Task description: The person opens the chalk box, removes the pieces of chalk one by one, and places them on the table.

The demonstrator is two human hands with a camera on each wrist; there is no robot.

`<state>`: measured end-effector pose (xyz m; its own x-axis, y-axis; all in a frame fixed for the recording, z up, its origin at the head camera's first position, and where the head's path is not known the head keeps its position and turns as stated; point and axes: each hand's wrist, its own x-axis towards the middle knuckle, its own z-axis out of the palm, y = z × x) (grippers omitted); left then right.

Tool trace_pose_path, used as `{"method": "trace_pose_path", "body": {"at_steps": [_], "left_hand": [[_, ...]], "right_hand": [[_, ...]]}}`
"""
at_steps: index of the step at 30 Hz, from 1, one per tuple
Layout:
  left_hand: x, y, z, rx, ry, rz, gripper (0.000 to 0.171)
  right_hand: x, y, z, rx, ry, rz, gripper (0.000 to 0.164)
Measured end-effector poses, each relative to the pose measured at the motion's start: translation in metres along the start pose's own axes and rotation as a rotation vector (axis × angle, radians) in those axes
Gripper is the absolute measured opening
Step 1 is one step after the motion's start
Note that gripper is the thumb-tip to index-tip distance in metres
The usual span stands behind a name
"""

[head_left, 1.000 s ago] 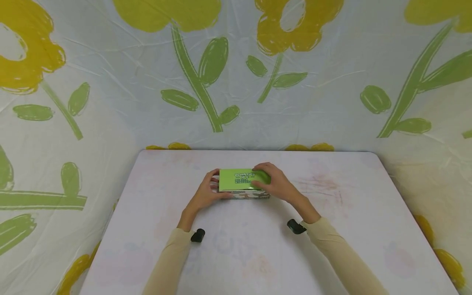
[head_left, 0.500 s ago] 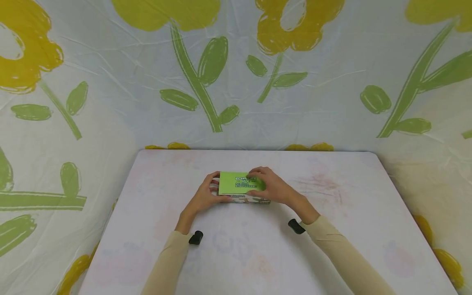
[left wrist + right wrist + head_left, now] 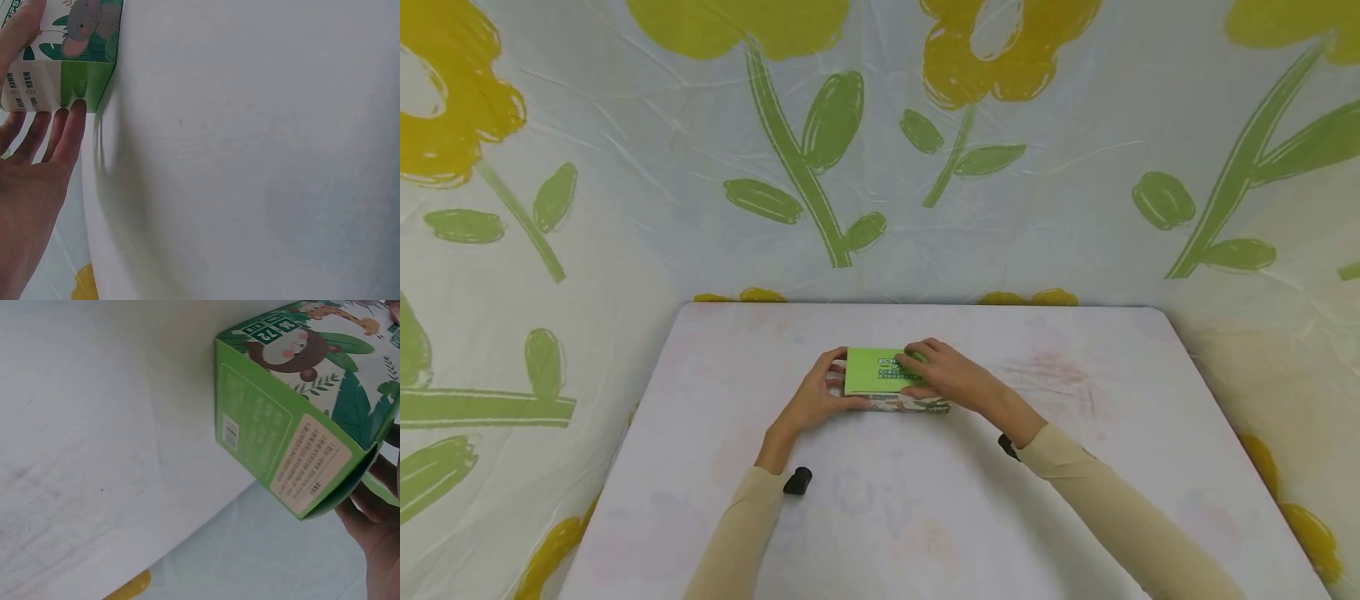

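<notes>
A small carton with a lime green top (image 3: 865, 371) lies on the table under both hands. Cartoon animals and leaves cover its long side (image 3: 87, 28); its green end panel (image 3: 250, 419) carries a barcode and a pale label. My left hand (image 3: 808, 404) grips the left end, thumb along the near side and fingers spread across the end. Over the right part of the top lies my right hand (image 3: 958, 382), fingers bent on the surface and thumb at the near edge. In the right wrist view, a green flap (image 3: 340, 497) bulges slightly from the top edge, close to the fingers.
The white table (image 3: 865, 517) has faint coloured smudges. A pale cloth with yellow flowers and green leaves (image 3: 835, 121) hangs behind and at both sides. Dark wrist cameras (image 3: 798, 481) sit at the beige sleeves (image 3: 730, 529).
The right hand has slid left across the top, covering more of the lettering, and its forearm has turned. The carton came slightly nearer at first. My left hand keeps its grip.
</notes>
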<state>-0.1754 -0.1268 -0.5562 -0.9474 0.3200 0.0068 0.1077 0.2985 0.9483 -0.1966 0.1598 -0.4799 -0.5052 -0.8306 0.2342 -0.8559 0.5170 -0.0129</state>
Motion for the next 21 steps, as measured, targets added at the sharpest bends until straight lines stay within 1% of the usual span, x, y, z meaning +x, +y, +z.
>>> {"method": "trace_pose_path", "body": {"at_steps": [3, 6, 9, 11, 13, 15, 18, 21], "left_hand": [[0.0, 0.0, -0.001, 0.01, 0.0, 0.0, 0.101], [0.0, 0.0, -0.001, 0.015, -0.001, 0.004, 0.102], [0.0, 0.0, -0.001, 0.016, -0.006, 0.002, 0.103], [0.0, 0.0, -0.001, 0.018, -0.005, 0.001, 0.103], [0.0, 0.0, -0.001, 0.024, -0.003, 0.0, 0.104], [0.001, 0.0, -0.002, 0.033, -0.001, -0.004, 0.103], [0.001, 0.001, -0.003, 0.043, -0.001, -0.012, 0.103], [0.002, 0.002, -0.004, 0.042, -0.005, -0.007, 0.102]], "right_hand": [[0.001, 0.001, 0.0, -0.059, -0.011, -0.024, 0.056], [0.003, 0.003, -0.001, -0.091, -0.024, -0.051, 0.055], [0.004, 0.006, -0.003, -0.102, -0.049, -0.078, 0.051], [0.005, 0.007, -0.007, -0.085, -0.074, -0.092, 0.049], [0.006, 0.009, -0.011, -0.042, -0.106, -0.089, 0.048], [0.008, 0.011, -0.016, 0.035, -0.149, -0.068, 0.048], [0.012, 0.013, -0.022, 0.167, -0.211, -0.006, 0.05], [0.015, 0.016, -0.026, 0.259, -0.261, 0.058, 0.05]]}}
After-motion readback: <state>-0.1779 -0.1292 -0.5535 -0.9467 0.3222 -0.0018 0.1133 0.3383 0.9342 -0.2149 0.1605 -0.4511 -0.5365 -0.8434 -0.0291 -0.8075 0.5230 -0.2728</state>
